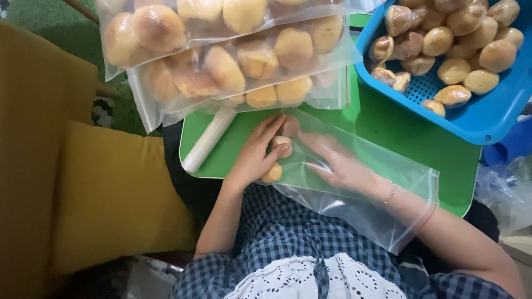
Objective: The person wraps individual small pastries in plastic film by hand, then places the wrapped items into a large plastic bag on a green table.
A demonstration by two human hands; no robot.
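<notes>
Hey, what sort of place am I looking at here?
Probably a home, used for packing baked goods: a yellow cushioned seat, a green lap table, sealed bags of buns, and a blue basket of loose buns.

Home setting, informal food packing, not a commercial line. Work surface is a small green table (388, 127) held close over the lap of a seated person in a checked dress. Yellow cushions (105, 194) of a sofa or armchair sit to one side; green carpet (50, 27) beyond. Bread buns lie loose in a blue plastic basket (487, 119), with more sealed in clear zip bags (233, 61). A roll of bags (208, 141) rests on the table.
</notes>
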